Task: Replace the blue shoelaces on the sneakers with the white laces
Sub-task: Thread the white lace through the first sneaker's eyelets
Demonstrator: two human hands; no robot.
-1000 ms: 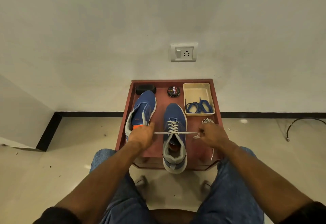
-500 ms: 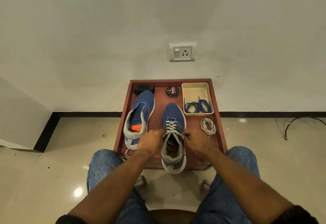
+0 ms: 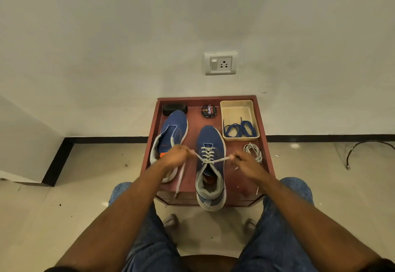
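Head view, change: a second ago the white lace (image 3: pixel 213 161) was stretched flat and wide across the right shoe (image 3: pixel 210 164); half a second ago both hands were in at its eyelets; now they have drawn apart again, pulling the ends up and out.
Meaning: by my reading another crossing is threaded and being snugged; the top eyelets and the knot are not yet done.
Left hand (image 3: pixel 174 157): fingers curled, pinching one lace end; its tail hangs over the table's (image 3: pixel 264 160) front edge.
Right hand (image 3: pixel 245 161): fingers curled, pinching the other end, taut to the shoe.
Right shoe: middle of the table, heel over the front edge.
Left shoe (image 3: pixel 171 134): by the left edge, no lace visible.
Spare lace (image 3: pixel 253 150): coiled by the right edge, just beyond the right hand.
Blue laces (image 3: pixel 239 129): in the tray (image 3: pixel 237 106), back right corner.
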